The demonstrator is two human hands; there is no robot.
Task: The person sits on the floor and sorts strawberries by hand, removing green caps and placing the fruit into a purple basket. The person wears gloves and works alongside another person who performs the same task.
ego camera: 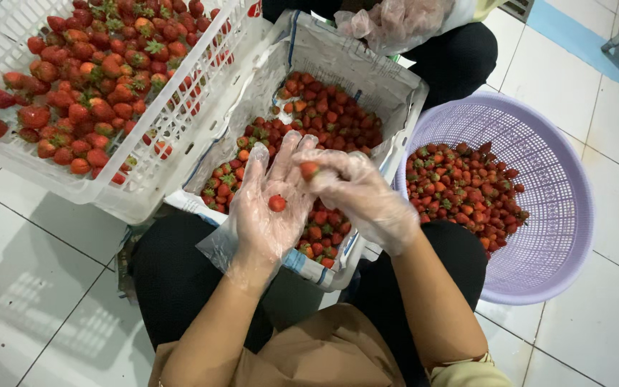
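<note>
My left hand, in a clear plastic glove, lies palm up with a small strawberry resting on the palm. Beside it, my gloved right hand pinches another strawberry between its fingertips. Both hands hover over a paper-lined box filled with small strawberries.
A white plastic crate of larger strawberries stands at the upper left. A purple round basket with strawberries sits at the right. Another person in dark trousers with a gloved hand sits behind the box. White tiled floor lies all around.
</note>
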